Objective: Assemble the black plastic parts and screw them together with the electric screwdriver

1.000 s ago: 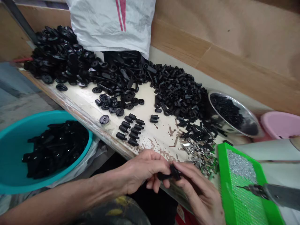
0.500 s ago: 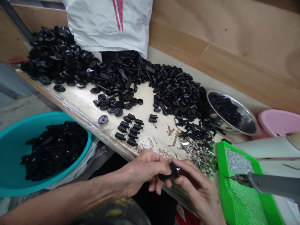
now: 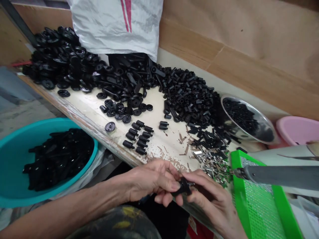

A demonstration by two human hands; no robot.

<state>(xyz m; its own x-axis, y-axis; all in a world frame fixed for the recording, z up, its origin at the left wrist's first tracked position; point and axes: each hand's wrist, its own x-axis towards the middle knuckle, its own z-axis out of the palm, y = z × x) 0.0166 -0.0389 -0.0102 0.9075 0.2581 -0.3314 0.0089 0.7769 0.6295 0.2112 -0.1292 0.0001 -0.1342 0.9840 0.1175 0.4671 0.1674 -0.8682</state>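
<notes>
My left hand (image 3: 152,181) and my right hand (image 3: 211,202) meet at the near edge of the workbench (image 3: 84,109). Together they pinch a small black plastic part (image 3: 183,187), so both hands are closed on it. Just beyond my fingers lies a heap of small silver metal pieces (image 3: 213,164). A grey power screwdriver (image 3: 276,176) hangs level over the green tray (image 3: 281,212), with its tip pointing left toward my right hand.
Black wheels (image 3: 62,56), levers and short tubes (image 3: 189,96) are piled along the bench. A row of black sleeves (image 3: 138,136) lies nearer. A steel bowl (image 3: 249,132) and pink tub (image 3: 297,131) stand at right. A teal basin (image 3: 15,156) of black parts sits low left.
The screwdriver has swung up and to the left across the green tray, so its tip is now near the tray's left rim. My hands stayed together on the black part.
</notes>
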